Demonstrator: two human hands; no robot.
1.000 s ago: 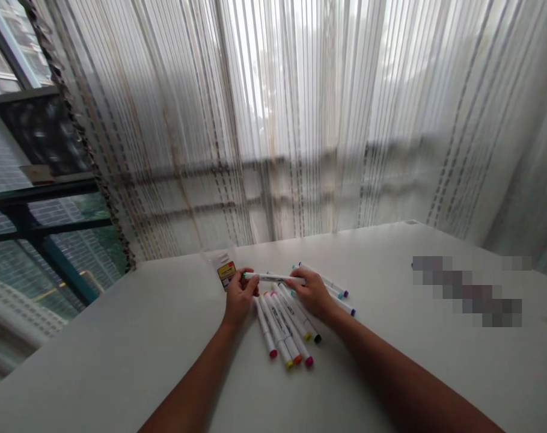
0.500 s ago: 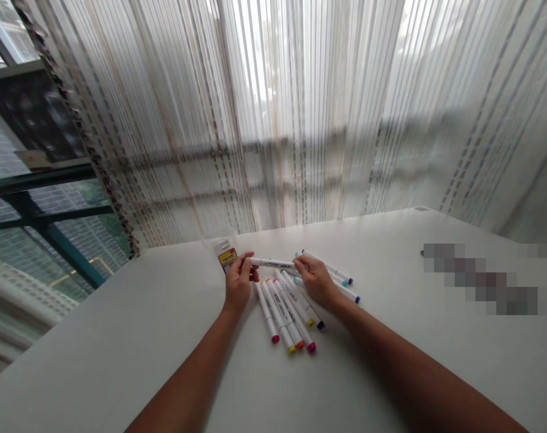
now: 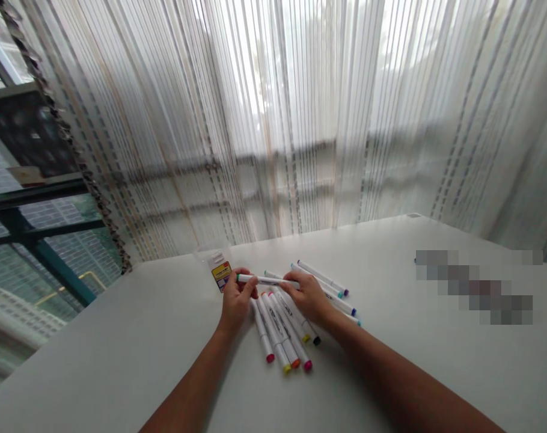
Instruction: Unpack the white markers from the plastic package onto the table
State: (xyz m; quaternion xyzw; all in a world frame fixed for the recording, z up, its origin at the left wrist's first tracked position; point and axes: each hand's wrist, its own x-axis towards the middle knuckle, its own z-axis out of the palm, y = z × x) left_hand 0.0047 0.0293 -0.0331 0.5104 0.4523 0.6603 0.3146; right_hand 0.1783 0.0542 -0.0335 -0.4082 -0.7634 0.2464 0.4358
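Two hands (image 3: 235,300) (image 3: 306,296) pinch one white marker (image 3: 267,281) (partly finger-covered, its lettering too small to read).

The head camera looks forward and down over the table (image 3: 129,343) toward curtains (image 3: 282,120).

L hand (image 3: 237,300) & R hand (image 3: 306,296) hold green-tipped marker (image 3: 267,281), w/ yellow-label pkt (image 3: 220,273) just L of it, loose mkrs (image 3: 280,329) nearer & R of it, white tbl (image 3: 120,343) under it, curtain (image 3: 273,132) behind it.
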